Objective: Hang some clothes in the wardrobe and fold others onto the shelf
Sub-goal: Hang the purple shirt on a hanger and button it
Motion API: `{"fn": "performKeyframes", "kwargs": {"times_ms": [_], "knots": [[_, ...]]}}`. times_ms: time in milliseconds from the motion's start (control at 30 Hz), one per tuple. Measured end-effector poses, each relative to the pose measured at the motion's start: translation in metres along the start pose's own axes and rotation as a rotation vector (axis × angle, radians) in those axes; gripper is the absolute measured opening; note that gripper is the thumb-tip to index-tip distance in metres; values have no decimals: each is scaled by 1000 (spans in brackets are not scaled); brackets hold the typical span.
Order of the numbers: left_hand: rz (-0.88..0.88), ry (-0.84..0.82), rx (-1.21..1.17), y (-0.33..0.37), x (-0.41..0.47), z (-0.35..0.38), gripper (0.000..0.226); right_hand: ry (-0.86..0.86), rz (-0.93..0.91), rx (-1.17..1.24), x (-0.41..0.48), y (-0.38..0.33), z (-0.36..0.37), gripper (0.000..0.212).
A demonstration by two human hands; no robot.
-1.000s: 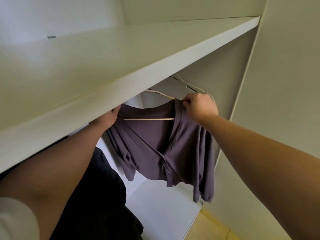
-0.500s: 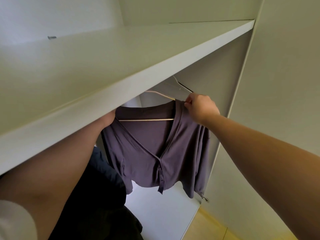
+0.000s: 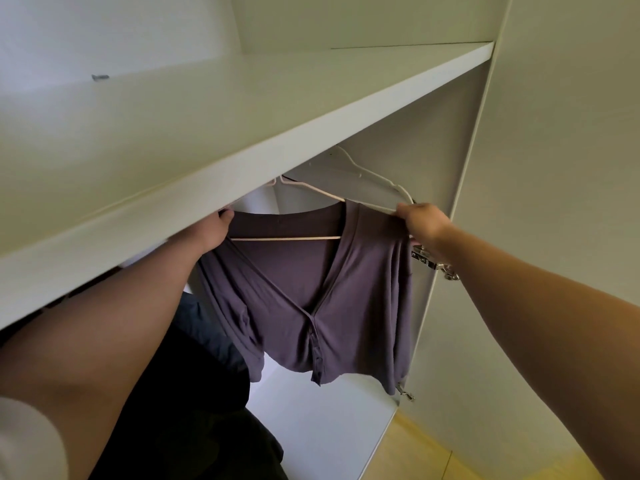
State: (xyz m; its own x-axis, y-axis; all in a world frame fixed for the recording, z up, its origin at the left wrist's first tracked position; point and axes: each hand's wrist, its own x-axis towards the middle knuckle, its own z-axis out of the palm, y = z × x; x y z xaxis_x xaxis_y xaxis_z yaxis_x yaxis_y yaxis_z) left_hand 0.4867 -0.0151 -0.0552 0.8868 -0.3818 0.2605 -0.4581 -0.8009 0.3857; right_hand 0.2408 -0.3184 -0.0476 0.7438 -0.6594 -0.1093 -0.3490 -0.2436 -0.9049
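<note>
A purple cardigan [image 3: 346,296] hangs on a pale hanger [image 3: 287,238] under the white wardrobe shelf [image 3: 242,133]. My left hand [image 3: 211,230] holds the cardigan's left shoulder just below the shelf edge, its fingertips partly hidden by the shelf. My right hand [image 3: 420,221] pinches the cardigan's right shoulder where it meets the hanger's end. The hanger's hook goes up behind the shelf edge and is out of sight. The garment's front is spread between both hands.
An empty white hanger [image 3: 367,171] hangs behind, near the right wall. Dark clothes [image 3: 194,393] hang at the lower left. A metal hinge [image 3: 433,261] sits on the right panel. The wardrobe floor [image 3: 322,420] is white below.
My right hand has drawn the cardigan's right shoulder out to the right along the hanger, spreading the garment wider. My left hand stays at the left shoulder.
</note>
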Motion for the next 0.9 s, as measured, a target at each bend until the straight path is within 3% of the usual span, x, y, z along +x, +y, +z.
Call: {"fn": "performKeyframes", "kwargs": {"times_ms": [100,233,500,633,733,833,900], "knots": [[86,117,8,5,3,4,55,-84,112,48,1,8,-7,19],[105,100,10,51,-15,0,38,-205,161,14,-5,14,-12,13],[113,132,40,53,-6,4,51,-319,196,21,-13,23,-15,18],[131,116,-15,44,3,6,63,-173,31,29,-16,18,-19,14],[120,108,-69,43,4,9,74,-4,-213,-139,-18,16,-18,21],[160,127,-53,50,-2,9,53,190,-498,-411,-24,21,-13,18],[183,142,-49,52,-2,12,40,247,-593,-542,-27,31,-12,19]]}}
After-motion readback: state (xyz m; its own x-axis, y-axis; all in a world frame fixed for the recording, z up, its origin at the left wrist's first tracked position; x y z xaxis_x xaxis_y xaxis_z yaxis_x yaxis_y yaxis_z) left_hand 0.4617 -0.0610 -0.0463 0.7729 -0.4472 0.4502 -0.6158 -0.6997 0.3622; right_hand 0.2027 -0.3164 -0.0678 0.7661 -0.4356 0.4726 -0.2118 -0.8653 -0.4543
